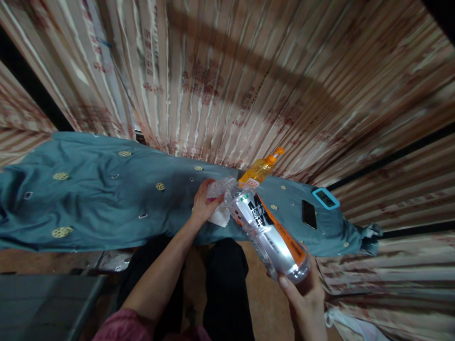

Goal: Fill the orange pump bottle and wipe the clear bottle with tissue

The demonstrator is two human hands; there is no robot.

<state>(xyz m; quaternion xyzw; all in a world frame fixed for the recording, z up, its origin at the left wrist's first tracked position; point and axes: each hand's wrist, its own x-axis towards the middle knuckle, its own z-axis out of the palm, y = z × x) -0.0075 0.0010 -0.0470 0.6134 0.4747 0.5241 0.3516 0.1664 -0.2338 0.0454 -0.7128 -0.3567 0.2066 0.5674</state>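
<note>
1. Left forearm (167, 265), bare, stretches diagonally forward and rightward
2. Left hand (204, 203) reaches farther out, fingers (207, 183) curled in a grip
3. Right hand (307, 284), nearer the body, also grips, its thumb (288, 287) pointing up and leftward

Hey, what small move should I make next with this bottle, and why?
Perhaps press the white tissue against the labelled bottle near its neck: the left hand is at that end with the tissue beside it, while the right hand holds the tilted bottle near its base.
</note>
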